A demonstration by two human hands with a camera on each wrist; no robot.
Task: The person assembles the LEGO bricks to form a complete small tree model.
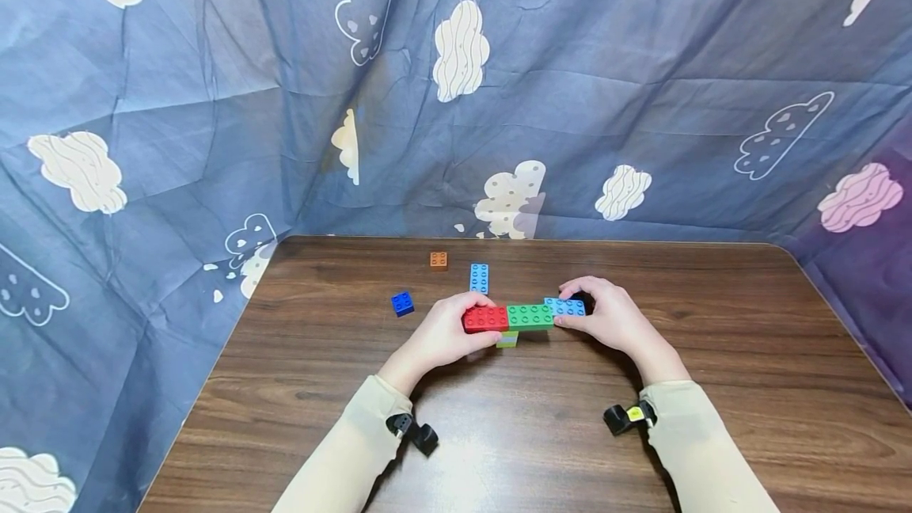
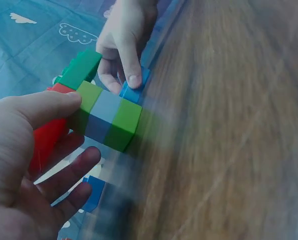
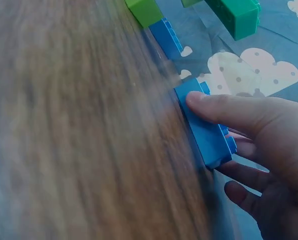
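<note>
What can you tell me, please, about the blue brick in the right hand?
The blue brick is oblong and looks like plastic, with smooth sides and round studs facing up. The right hand holds and partly covers it, the thumb on its near side. It sits low at the wooden table; whether they touch is unclear. In the head view it appears right beside the green brick, but the right wrist view shows a gap between them.

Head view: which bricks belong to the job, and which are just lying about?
Seemingly in use: red brick, green brick, lime-grey stack (left hand); light-blue brick (right hand).
Probably lying about: orange brick, dark-blue brick, other light-blue brick.
</note>
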